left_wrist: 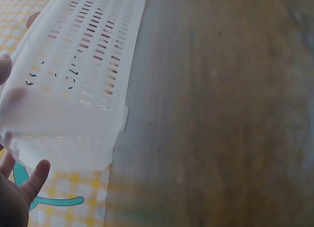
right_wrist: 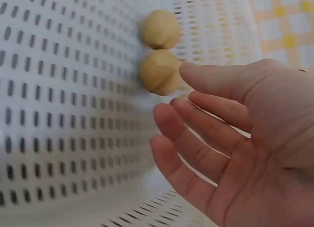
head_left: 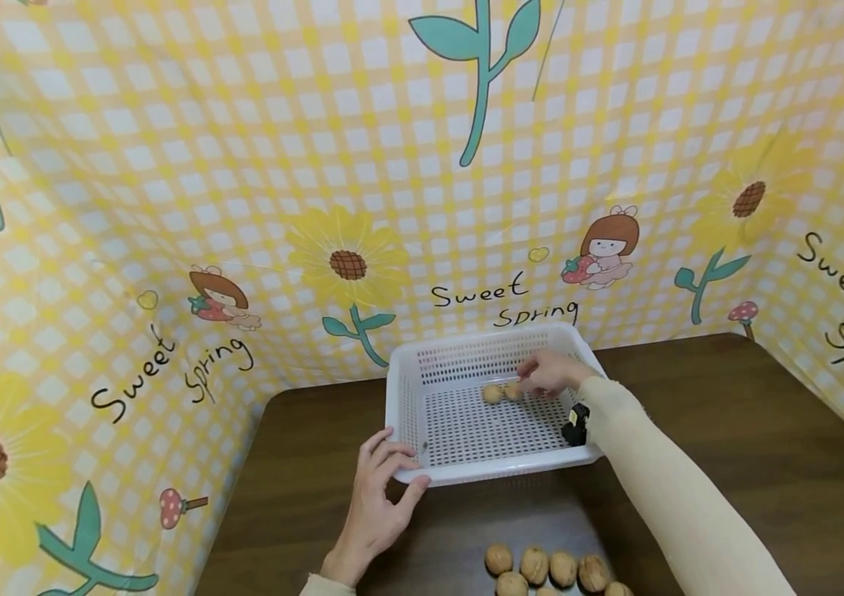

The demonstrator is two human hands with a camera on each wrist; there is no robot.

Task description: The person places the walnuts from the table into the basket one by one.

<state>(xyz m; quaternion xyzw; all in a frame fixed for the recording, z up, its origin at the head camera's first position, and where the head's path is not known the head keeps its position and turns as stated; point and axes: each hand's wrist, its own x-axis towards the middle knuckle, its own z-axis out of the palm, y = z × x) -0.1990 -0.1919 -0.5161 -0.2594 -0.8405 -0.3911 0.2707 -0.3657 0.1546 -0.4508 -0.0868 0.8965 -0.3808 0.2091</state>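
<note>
A white perforated plastic basket [head_left: 500, 472] stands on the table against the cloth backdrop. Two walnuts lie side by side on its floor, a left walnut [head_left: 492, 394] and a right walnut [head_left: 513, 391]. My left hand [head_left: 380, 501] grips the basket's near left corner, fingers over the side rim and thumb at the front rim. Inside the basket, my right hand [head_left: 552, 372] hovers beside the right walnut, fingers loosely bent and holding nothing. In the right wrist view the thumb tip [right_wrist: 189, 72] is at that walnut's edge; whether they touch I cannot tell.
Several walnuts [head_left: 534, 565] are grouped at the table's near edge, partly cut off by the frame. The dark wooden table [head_left: 720, 414] extends on both sides of the basket. Yellow checked cloth [head_left: 362, 165] with printed flowers rises behind and at the sides.
</note>
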